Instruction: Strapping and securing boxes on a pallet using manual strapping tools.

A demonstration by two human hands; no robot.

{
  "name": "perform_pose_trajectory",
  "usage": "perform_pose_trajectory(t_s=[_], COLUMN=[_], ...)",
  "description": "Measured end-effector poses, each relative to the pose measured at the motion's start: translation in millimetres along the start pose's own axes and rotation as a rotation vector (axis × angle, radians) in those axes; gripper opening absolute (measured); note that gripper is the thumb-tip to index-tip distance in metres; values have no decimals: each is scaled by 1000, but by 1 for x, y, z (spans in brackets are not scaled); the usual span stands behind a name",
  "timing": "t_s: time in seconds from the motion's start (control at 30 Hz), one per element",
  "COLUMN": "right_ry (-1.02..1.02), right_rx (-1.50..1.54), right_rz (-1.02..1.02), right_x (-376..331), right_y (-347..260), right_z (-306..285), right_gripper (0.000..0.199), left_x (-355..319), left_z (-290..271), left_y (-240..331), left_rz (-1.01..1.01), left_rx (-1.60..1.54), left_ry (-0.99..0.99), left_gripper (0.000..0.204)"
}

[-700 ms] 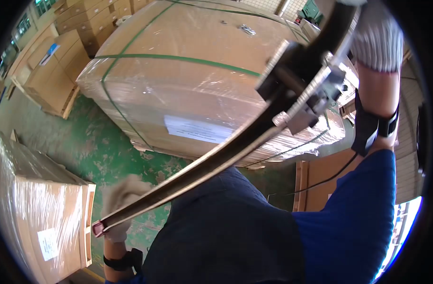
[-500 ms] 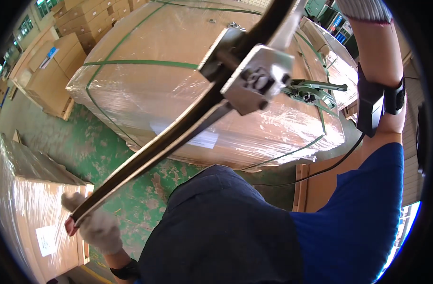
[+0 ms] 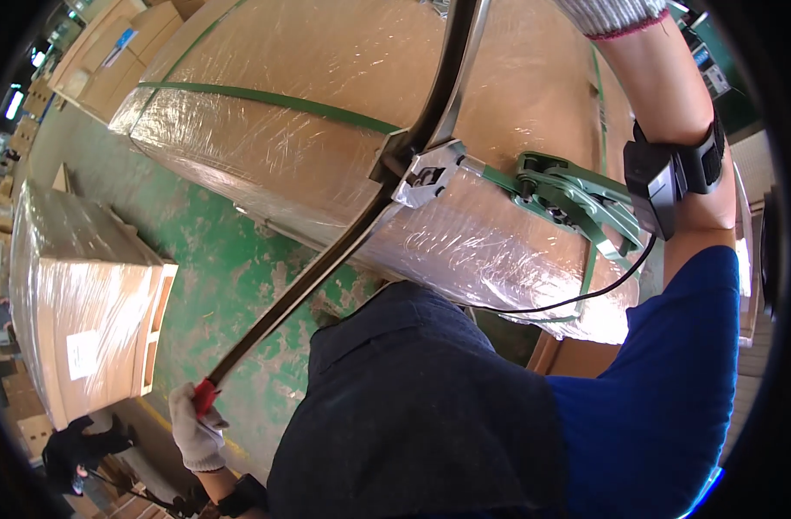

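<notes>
My left hand (image 3: 197, 435), in a white knit glove, is closed around the red end grip (image 3: 206, 397) of a long-handled strapping sealer (image 3: 423, 176). The sealer's metal head meets the green strap (image 3: 279, 100) on top of a big film-wrapped carton load (image 3: 326, 160). Its other long handle runs up past the top edge. My right hand (image 3: 616, 16) shows only its gloved wrist part at the top; its fingers are out of sight. A green strap tensioner (image 3: 568, 197) sits on the load, right beside the sealer head.
Another film-wrapped load on a wooden pallet (image 3: 93, 303) stands at the left. A person in dark clothes (image 3: 71, 454) is at the lower left. More cartons (image 3: 119, 52) stand at the far left. A black cable (image 3: 577, 297) crosses in front of my body at the right.
The sealer head has come down from above the load to the strap beside the tensioner. My left hand has moved slightly down and right with its handle. The view has shifted too.
</notes>
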State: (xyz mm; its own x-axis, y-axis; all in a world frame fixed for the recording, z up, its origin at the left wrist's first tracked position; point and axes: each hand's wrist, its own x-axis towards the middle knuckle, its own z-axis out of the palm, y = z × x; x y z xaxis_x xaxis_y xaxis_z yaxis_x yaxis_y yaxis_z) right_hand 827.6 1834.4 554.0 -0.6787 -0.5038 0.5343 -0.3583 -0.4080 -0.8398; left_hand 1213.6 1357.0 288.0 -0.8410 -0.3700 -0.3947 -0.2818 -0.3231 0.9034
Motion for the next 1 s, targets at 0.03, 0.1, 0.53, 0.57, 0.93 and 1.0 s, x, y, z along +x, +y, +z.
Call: perform_pose_trajectory(t_s=[0.03,0.1,0.53,0.57,0.93,1.0], right_ry=[-4,29,323,336,456,534], right_rx=[17,-42,83,98,302,394], right_rz=[-2,19,-15,-17,-33,5], right_x=[3,17,6,7,8,24], right_y=[6,19,61,66,100,107], right_z=[-10,-39,-125,-138,-227,-225], right_gripper=[26,27,33,33,34,36], left_x=[-9,-25,-56,-57,-103,-125], left_z=[22,67,150,158,206,212], left_y=[4,26,54,68,139,153], left_rz=[3,7,337,385,500,500], left_rx=[7,540,1345,1441,1757,1770], left_ry=[16,-20,42,16,131,170], left_gripper=[40,53,22,24,35,36])
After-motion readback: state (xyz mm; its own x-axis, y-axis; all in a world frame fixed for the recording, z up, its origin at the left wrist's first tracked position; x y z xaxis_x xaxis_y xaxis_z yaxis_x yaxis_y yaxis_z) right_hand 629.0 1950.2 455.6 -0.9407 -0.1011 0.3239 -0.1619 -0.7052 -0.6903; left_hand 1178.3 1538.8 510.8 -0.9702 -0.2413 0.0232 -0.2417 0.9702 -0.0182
